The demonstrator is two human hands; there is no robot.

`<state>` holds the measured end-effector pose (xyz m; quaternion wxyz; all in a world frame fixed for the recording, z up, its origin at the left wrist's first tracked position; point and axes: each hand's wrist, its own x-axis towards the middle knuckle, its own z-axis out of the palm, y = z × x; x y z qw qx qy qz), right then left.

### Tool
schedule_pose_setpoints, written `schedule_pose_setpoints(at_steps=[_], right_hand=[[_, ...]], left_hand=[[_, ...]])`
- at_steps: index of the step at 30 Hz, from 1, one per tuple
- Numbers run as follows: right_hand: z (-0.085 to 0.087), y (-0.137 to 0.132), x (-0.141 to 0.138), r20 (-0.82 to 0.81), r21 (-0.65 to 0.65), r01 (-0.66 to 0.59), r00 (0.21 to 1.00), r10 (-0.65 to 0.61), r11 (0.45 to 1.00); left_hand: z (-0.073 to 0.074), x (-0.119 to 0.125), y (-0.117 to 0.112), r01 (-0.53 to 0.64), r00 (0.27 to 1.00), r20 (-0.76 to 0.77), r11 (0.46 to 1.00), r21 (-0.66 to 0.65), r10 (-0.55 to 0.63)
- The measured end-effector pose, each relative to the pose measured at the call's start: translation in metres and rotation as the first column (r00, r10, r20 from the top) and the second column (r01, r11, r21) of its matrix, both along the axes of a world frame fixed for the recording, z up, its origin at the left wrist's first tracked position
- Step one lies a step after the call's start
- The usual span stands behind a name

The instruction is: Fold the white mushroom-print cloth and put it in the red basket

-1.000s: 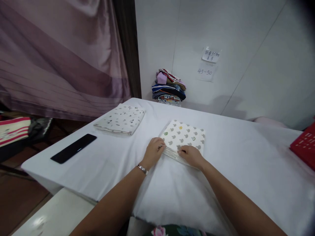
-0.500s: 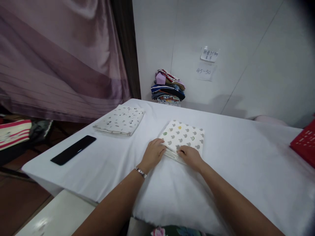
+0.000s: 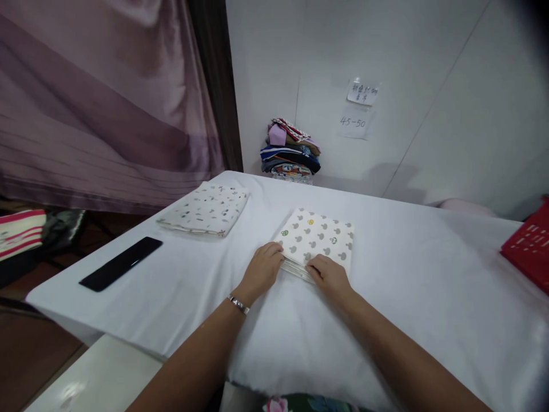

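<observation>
Pinching near layered edge of folded spotted cloth (image 3: pixel 319 237), mid white table (image 3: pixel 429 274), w/ left hand (image 3: pixel 265 264) & right hand (image 3: pixel 328 276), fingers curled onto it; prob. risks splaying layers or skewing the fold if tugged unevenly, esp. on soft cover.

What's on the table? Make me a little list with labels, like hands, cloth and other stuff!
Left hand: touching the near edge of the folded spotted cloth
Right hand: touching the same edge
Table: white cover
Second folded cloth: farther left, untouched
Black slab: near the left edge
Clothes pile: back, against wall
Red basket: far right
</observation>
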<state>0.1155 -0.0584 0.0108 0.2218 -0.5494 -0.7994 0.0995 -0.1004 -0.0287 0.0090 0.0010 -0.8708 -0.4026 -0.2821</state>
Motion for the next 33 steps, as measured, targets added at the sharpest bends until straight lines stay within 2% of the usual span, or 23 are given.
schedule_pose_setpoints(at_steps=[8,14,17,20,23,25,29,33], right_hand=[[-0.004,-0.007,0.000,0.152,0.121,-0.068,0.987,0.049,0.990],[-0.008,-0.009,0.000,0.216,0.232,-0.129,0.973,0.078,0.964],[-0.013,-0.009,-0.002,0.246,0.315,-0.132,0.968,0.054,0.940],[-0.018,-0.007,-0.005,0.270,0.342,-0.139,0.962,0.045,0.929],[-0.022,-0.004,-0.007,0.274,0.328,-0.147,0.960,0.055,0.933],[-0.023,-0.004,-0.007,0.266,0.323,-0.145,0.962,0.057,0.935],[-0.017,-0.016,-0.004,0.214,0.278,-0.136,0.974,0.077,0.951],[0.010,-0.019,0.009,-0.045,0.036,-0.184,0.982,0.185,0.982]], left_hand=[[-0.002,-0.006,0.001,-0.015,1.000,0.008,0.993,-0.118,0.016],[-0.004,-0.012,0.002,0.019,0.998,0.059,0.994,-0.108,-0.013],[0.004,-0.010,0.001,0.013,0.997,0.075,0.992,-0.124,-0.004],[0.020,0.002,0.004,-0.003,0.998,0.062,0.991,-0.132,0.011],[0.030,0.022,0.016,0.055,0.997,0.066,0.996,-0.076,-0.050],[0.029,0.035,0.027,0.065,0.997,0.036,0.996,-0.057,-0.063],[0.009,0.048,0.041,-0.092,0.988,-0.135,0.981,-0.169,0.069],[-0.005,0.047,0.040,-0.154,0.976,-0.185,0.969,-0.195,0.118]])
